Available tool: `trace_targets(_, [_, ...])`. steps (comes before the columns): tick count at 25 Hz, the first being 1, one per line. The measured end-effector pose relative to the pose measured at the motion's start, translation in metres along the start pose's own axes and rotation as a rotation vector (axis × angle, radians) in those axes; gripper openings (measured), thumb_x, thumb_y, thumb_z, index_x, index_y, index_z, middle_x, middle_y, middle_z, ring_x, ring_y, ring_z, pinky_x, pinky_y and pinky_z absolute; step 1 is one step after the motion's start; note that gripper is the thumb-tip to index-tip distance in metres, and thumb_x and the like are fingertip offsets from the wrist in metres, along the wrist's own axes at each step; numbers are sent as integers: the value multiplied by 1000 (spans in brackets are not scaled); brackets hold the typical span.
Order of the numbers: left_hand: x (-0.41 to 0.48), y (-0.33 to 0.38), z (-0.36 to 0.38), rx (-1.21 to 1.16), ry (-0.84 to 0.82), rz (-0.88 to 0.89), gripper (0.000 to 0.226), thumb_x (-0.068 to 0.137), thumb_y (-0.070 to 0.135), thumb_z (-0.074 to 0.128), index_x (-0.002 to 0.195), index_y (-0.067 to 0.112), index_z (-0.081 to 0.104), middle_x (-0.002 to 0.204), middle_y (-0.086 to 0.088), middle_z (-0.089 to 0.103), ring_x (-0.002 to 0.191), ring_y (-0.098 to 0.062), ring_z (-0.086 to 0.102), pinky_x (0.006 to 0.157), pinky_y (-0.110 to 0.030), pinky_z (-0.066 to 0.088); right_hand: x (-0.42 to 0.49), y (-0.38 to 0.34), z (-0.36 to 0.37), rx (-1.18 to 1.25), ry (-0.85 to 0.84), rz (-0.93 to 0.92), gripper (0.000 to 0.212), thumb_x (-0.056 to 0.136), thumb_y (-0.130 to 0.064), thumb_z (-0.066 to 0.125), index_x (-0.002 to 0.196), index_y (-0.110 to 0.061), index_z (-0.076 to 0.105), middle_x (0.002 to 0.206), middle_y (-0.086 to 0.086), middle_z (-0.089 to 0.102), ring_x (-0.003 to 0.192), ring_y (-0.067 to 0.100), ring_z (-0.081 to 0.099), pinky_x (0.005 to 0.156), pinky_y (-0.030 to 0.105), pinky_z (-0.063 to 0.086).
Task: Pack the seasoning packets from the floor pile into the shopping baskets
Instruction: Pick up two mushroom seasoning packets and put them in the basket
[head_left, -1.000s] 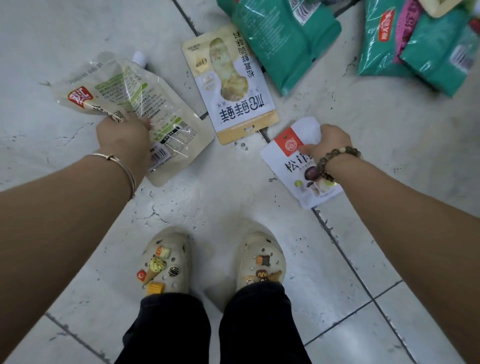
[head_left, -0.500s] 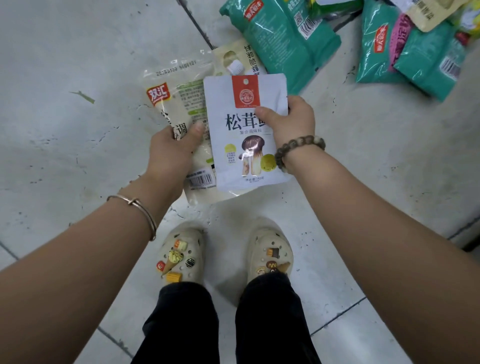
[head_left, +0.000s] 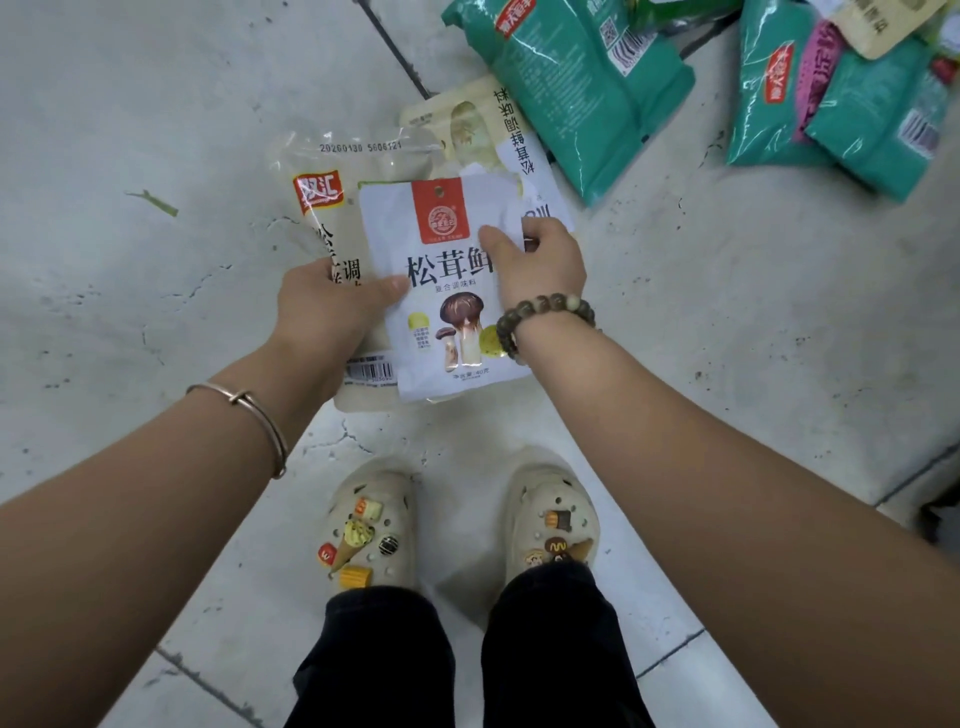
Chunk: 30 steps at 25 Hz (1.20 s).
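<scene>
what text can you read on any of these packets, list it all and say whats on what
"20260130 5606121": top edge of the translucent pouch.
"双汇": red logo on that pouch.
"松茸鲜": white packet, last character partly under the right hand.
"复合调味料": same packet, just below.
"松茸鲜调味料": upside down on the cream packet.
Green bags: red labels and barcodes too blurred to read.
</scene>
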<state>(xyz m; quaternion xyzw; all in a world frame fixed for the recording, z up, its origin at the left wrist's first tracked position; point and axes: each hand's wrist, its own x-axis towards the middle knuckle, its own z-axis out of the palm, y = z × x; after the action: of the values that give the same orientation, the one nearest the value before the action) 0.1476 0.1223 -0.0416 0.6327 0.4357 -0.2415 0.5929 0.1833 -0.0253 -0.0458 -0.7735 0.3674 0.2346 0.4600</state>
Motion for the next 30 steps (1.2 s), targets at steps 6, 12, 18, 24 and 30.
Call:
trace_targets(6, [16, -4, -2, -210, 109, -92, 24, 82, 6, 70, 105, 11, 63, 81, 4, 69, 57, -8, 69, 47, -20, 53, 56, 5, 11, -298, 189, 165, 91, 68, -51, 76, 139, -16, 32, 140, 5, 36, 130, 25, 37, 101, 46, 34])
trace_targets(12, [31, -7, -8, -254, 182, -88, 28, 82, 9, 71, 109, 13, 63, 85, 5, 71, 63, -9, 71, 50, -22, 55, 77, -2, 38, -386, 198, 219, 64, 69, -44, 76, 119, -17, 46, 120, 3, 56, 117, 23, 49, 96, 36, 31])
trace_targets(18, [31, -5, -20, -214, 181, -78, 27, 83, 11, 70, 109, 14, 64, 90, 3, 71, 68, -9, 71, 55, -24, 57, 66, -4, 27, -292, 0, 127, 22, 85, -24, 64, 80, -9, 49, 78, 2, 50, 83, 19, 52, 63, 14, 41])
trace_targets(24, [-6, 11, -33, -162, 163, -102, 25, 83, 14, 70, 107, 15, 64, 81, 6, 70, 60, -8, 70, 45, -21, 53, 1, 19, -23, -104, 50, -24, 21, 83, -8, 66, 89, -18, 48, 77, -8, 54, 77, 17, 55, 67, 26, 41])
trace_targets(30, [-67, 55, -13, -41, 51, -22, 23, 80, 14, 74, 102, 17, 68, 93, -1, 73, 75, -19, 72, 68, -37, 58, -58, 6, -115, 262, 267, 1, 27, 78, 0, 69, 95, -15, 55, 77, -10, 59, 68, 7, 58, 60, 16, 48])
